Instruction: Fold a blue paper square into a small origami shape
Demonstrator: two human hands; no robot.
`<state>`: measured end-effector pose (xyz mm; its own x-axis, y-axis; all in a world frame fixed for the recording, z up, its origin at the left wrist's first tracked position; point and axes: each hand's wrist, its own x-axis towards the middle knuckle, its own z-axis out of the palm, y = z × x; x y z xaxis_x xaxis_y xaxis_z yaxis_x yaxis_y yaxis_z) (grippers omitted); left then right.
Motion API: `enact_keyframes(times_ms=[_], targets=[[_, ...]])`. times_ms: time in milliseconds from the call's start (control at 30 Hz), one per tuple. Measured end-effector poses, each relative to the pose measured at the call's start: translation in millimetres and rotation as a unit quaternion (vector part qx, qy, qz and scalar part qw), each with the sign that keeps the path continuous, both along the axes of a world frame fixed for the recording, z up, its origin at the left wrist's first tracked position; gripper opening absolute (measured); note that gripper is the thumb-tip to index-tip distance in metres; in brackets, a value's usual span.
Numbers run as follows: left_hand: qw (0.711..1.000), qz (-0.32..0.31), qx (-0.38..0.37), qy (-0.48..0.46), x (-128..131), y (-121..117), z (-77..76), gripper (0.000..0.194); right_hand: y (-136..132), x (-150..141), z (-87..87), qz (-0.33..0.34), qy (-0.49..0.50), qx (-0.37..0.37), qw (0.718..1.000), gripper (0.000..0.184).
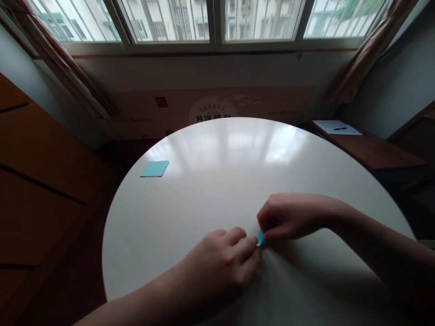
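A small piece of blue paper shows between my two hands, low over the white round table. Most of it is hidden by my fingers, so I cannot tell its full shape. My left hand is closed, its fingertips pinching the paper's lower left end. From the right, my right hand bends in with curled fingers and grips the other end. Farther off, near the table's left edge, lies a stack of square blue paper sheets.
A brown wooden desk stands behind the table at the right, with white paper and a dark pen on it. Orange-brown cabinets line the left side. Beyond the table are a printed banner and windows.
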<state>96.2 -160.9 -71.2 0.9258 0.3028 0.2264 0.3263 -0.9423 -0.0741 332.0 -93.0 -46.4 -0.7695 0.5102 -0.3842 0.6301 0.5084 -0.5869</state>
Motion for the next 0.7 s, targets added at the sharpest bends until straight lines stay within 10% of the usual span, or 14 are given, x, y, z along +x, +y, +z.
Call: enact_keyframes(times_ms=[700], targets=[[0.987,0.08,-0.126,-0.067,10.5,-8.7,-22.4,0.039,-15.1,15.0,-8.2,-0.076,0.061,0.041,0.994,0.009]])
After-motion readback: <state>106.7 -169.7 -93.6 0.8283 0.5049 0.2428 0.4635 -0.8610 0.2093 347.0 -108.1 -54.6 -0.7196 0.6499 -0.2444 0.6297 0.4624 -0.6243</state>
